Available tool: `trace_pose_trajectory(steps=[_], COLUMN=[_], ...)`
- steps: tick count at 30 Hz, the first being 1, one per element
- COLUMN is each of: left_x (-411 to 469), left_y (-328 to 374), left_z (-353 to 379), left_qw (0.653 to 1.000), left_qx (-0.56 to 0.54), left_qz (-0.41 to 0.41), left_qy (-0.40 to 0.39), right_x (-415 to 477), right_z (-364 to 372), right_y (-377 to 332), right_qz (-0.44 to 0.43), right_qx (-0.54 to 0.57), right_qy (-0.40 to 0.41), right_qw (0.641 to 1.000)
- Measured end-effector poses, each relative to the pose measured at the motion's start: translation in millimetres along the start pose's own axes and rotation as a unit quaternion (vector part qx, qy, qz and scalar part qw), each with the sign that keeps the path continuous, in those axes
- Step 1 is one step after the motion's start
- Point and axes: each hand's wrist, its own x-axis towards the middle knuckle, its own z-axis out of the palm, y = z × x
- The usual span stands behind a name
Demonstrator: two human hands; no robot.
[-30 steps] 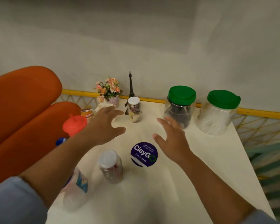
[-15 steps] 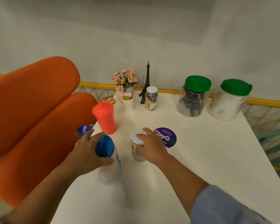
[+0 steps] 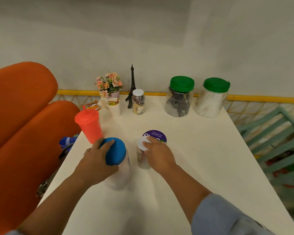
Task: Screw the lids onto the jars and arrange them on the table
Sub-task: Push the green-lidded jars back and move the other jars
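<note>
The right half of the white table (image 3: 202, 150) lies bare, open to a hand; the near edge is bare too; the far edge is lined by two green-lidded jars (image 3: 180, 97), a small white-lidded jar (image 3: 138, 102), a tower figure (image 3: 131, 87) and flowers (image 3: 109, 83); a red cup (image 3: 89, 125) crowds the left edge beside the orange cushions (image 3: 20, 133)
</note>
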Motion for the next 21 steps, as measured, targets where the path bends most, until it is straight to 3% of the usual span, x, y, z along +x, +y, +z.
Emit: trace_pose_trajectory(steps=[8, 13, 21], left_x=[33.3, 60.9, 117.9], left_y=[67.7, 118.8, 192.1], left_z=[28.7, 52.1, 77.4], left_qw=[0.997, 0.992, 0.986], left_qx=[0.008, -0.015, -0.003], left_qz=[0.072, 0.124, 0.169], left_qy=[-0.028, -0.014, 0.001], right_x=[-29.4, -36.7, -13.3], right_z=[-27.9, -54.2, -94.5], right_y=[82.1, 136.6, 224.0], right_qz=[0.087, 0.184, 0.226], right_qx=[0.036, 0.095, 0.111], right_qy=[0.058, 0.111, 0.136], right_qw=[0.994, 0.972, 0.958])
